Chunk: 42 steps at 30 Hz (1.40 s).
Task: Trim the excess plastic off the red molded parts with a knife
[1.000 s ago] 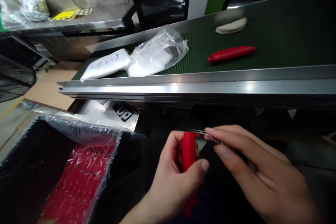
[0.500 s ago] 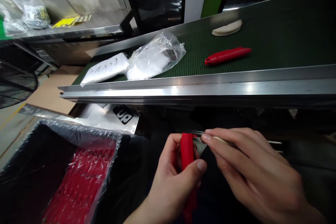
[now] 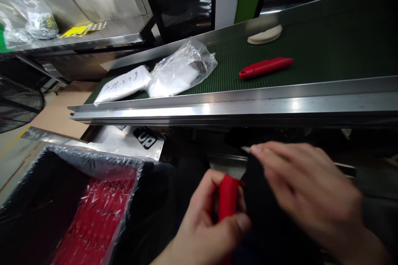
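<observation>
My left hand point(image 3: 208, 223) is closed round a red plastic handle point(image 3: 228, 201) held upright at the bottom middle. My right hand point(image 3: 307, 198) hovers just to its right, blurred by motion, its fingers pinched on a thin metal blade or strip point(image 3: 246, 149) whose tip pokes out to the left above the handle. A second red handle point(image 3: 265, 67) lies on the green conveyor belt point(image 3: 326, 54) beyond the steel rail.
A black bin point(image 3: 37, 198) lined with clear plastic holds several red pieces point(image 3: 93, 219) at lower left. Two white plastic bags point(image 3: 155, 76) and a pale flat pad point(image 3: 265, 35) lie on the belt. The steel rail point(image 3: 248, 105) crosses in front of me.
My left hand has dropped lower with the red handle. My right hand has lifted and pulled the metal piece up and away from the handle's top.
</observation>
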Motion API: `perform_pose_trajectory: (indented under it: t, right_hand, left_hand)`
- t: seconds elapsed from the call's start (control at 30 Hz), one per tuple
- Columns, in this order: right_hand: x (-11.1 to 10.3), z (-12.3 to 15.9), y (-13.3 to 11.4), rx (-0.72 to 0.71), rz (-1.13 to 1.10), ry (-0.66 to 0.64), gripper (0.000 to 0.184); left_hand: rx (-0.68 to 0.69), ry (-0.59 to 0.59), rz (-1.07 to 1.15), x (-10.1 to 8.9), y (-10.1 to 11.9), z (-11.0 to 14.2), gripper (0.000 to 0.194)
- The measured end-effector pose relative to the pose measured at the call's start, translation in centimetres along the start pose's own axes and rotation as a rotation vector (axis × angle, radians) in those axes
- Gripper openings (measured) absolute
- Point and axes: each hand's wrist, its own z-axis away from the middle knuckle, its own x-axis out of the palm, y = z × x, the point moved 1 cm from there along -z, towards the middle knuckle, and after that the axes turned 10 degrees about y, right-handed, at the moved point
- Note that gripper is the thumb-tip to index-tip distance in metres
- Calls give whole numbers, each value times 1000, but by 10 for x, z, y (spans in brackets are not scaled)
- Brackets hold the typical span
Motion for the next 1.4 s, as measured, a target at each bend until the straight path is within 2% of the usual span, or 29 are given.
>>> perform_pose_trajectory:
  t: [0.07, 0.13, 0.33, 0.5, 0.87, 1.23, 1.4]
  right_hand:
    - [-3, -1, 5, 96, -2, 68, 41]
    - [-6, -1, 3, 134, -55, 62, 38]
    - [-5, 5, -22, 38, -183, -39, 39]
    - [-1, 4, -25, 14, -210, -90, 36]
    - [-4, 10, -23, 12, -187, -85, 40]
    - [-1, 7, -21, 36, -178, -49, 40]
    - [-5, 7, -8, 175, -114, 40, 37]
  left_hand:
    - [-12, -45, 60, 1, -5, 0, 31]
    - [-20, -46, 146, 1, -10, -3, 29]
    - [-27, -145, 315, 0, -14, -12, 16]
    - [-77, -238, 399, 2, -12, -9, 15]
    - [-104, -255, 402, 2, -13, -11, 16]
    - [-26, -296, 406, -1, -17, -7, 16]
    - [-72, -385, 451, 1, -20, -1, 25]
